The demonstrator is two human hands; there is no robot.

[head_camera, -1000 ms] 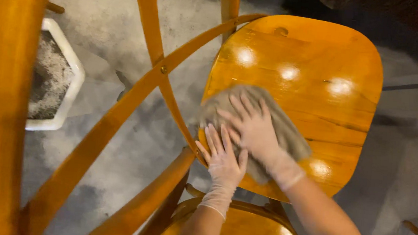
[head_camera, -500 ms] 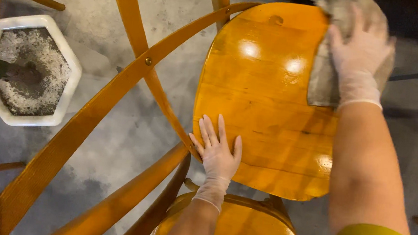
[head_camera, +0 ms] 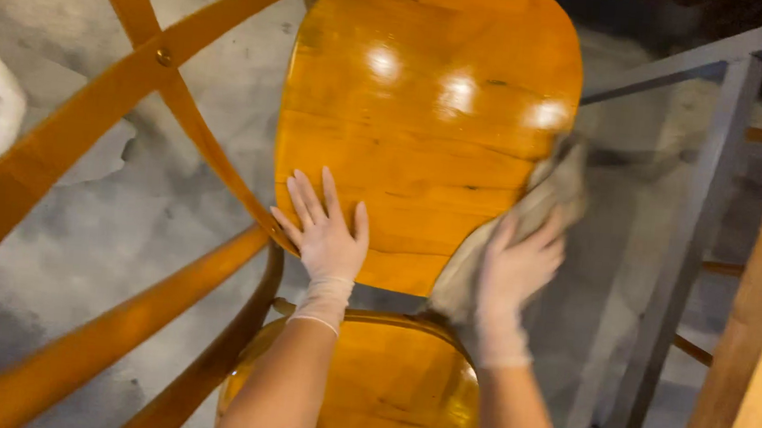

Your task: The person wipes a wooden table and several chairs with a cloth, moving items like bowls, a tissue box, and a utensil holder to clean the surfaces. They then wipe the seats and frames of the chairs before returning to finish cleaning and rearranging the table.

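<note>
Grey crumpled cloth (head_camera: 540, 213) now at glossy orange wooden chair seat (head_camera: 424, 127) right edge, down from far corner | gloved right hand (head_camera: 512, 279) clutches it | gloved left hand (head_camera: 327, 237) flat, fingers spread, near-left edge.

Glossy orange-brown chair seat (head_camera: 424, 127), grey cloth (head_camera: 546, 195), white-gloved hands (head_camera: 329, 237).
</note>
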